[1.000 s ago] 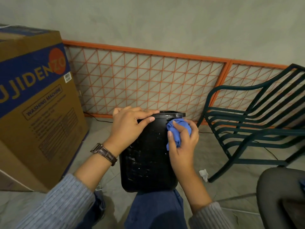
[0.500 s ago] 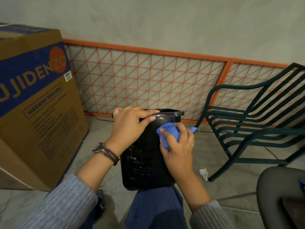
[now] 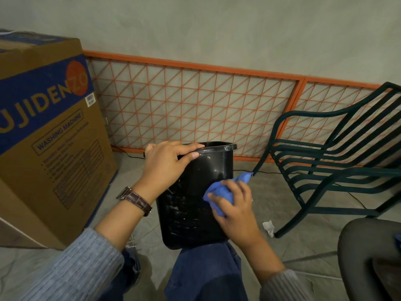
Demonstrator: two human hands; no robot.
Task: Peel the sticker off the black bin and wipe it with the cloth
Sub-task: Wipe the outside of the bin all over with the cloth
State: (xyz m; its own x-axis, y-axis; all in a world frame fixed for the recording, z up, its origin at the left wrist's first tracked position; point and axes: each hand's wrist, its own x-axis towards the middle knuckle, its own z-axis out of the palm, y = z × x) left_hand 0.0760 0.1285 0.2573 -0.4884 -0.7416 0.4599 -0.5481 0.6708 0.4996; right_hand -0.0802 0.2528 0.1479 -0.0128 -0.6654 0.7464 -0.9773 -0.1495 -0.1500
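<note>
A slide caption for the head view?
Left hand grips rim of black plastic bin; right hand presses crumpled blue cloth on its side.

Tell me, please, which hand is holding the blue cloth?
The right hand, pressing the blue cloth against the black bin's side; the left hand grips the rim.

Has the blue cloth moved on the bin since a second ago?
Yes. The blue cloth, in the right hand, has slid down from just under the rim of the black bin to mid-wall.
</note>
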